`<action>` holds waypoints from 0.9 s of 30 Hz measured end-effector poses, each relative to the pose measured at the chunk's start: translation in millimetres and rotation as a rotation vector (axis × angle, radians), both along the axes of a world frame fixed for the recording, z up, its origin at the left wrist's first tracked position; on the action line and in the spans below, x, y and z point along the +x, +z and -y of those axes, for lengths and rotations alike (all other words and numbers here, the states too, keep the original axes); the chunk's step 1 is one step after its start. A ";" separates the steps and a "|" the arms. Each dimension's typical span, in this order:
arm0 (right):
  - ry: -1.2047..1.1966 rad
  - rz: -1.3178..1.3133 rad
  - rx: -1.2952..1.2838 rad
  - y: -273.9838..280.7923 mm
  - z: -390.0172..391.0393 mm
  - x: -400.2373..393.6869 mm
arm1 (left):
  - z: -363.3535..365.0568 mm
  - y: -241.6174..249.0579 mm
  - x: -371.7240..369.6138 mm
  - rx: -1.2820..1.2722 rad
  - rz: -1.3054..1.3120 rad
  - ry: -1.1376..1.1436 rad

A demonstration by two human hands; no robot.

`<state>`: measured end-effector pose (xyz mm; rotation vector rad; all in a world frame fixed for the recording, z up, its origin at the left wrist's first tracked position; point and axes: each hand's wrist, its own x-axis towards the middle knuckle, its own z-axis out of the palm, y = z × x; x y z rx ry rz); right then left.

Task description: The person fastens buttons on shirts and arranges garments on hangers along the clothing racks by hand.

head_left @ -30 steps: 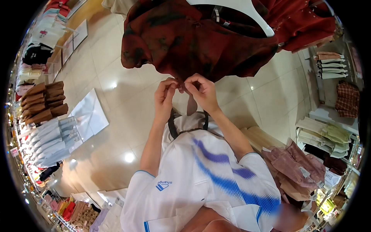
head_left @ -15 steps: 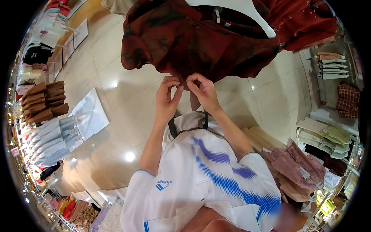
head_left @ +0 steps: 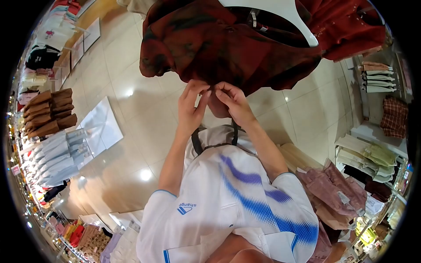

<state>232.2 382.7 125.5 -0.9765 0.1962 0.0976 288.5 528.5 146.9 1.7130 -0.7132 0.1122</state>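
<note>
A dark red blouse (head_left: 232,57) with blackish-green blotches hangs in front of me, its neckline around a wide white hanger (head_left: 289,15). At the blouse's lower front edge, my left hand (head_left: 193,103) has thumb and fingers curled in a pinch on the fabric. Close beside it, my right hand (head_left: 235,103) pinches the same edge with thumb and bent forefinger. The fingertips are nearly together, and any small fastening between them is too small to make out. Below the hands, a flap of reddish-brown cloth (head_left: 218,107) hangs down.
Another red garment (head_left: 348,30) hangs at the upper right. Brown clothes (head_left: 50,111) and pale blue clothes (head_left: 61,158) hang on the left wall, near a white panel (head_left: 103,127). Pink garments (head_left: 333,186) hang close to my right arm. Glossy tiles (head_left: 136,131) cover the floor.
The blouse has shifted slightly right in view. Both hands stay at its edge, slightly higher, and the right fingers have bent more. The hanging flap looks wider now.
</note>
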 end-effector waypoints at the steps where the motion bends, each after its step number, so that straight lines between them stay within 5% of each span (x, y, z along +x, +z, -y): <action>1: 0.002 0.000 -0.001 -0.6 0.6 0.6 | 0.8 0.1 1.6 -0.004 -0.039 -0.002; 27: -0.098 -0.022 -0.153 9.0 -8.5 -0.8 | 2.5 -15.8 -2.4 0.202 0.337 0.085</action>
